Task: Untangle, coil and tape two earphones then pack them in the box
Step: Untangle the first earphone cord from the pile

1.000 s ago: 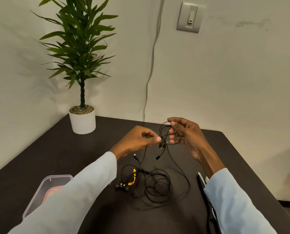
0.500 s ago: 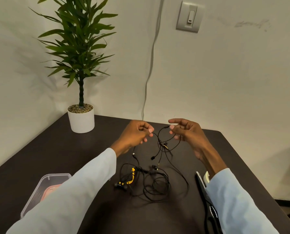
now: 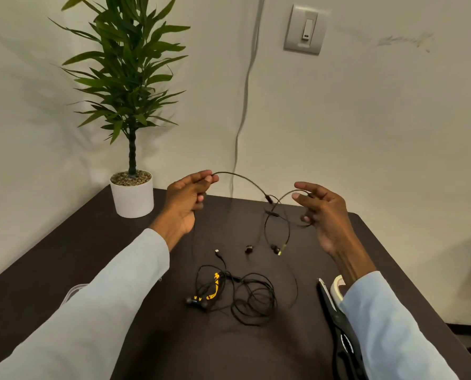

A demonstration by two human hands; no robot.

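The left hand (image 3: 186,200) and right hand (image 3: 320,212) were close together before, and now they have moved far apart. The cord (image 3: 242,178) that was bunched in small loops between them is now pulled out into a long arc. Its earbuds (image 3: 275,249) now hang lower, near the table (image 3: 77,250).

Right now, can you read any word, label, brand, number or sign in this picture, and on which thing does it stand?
No text can be read.
Wall switch: one small dark mark on the rocker, too small to read.
Yellow piece in the cable tangle on the table: dark marks, too blurred to read.
Scissors: pale marks on the handle, not readable.
Plant pot, tape roll, held earphone cable: no text visible.
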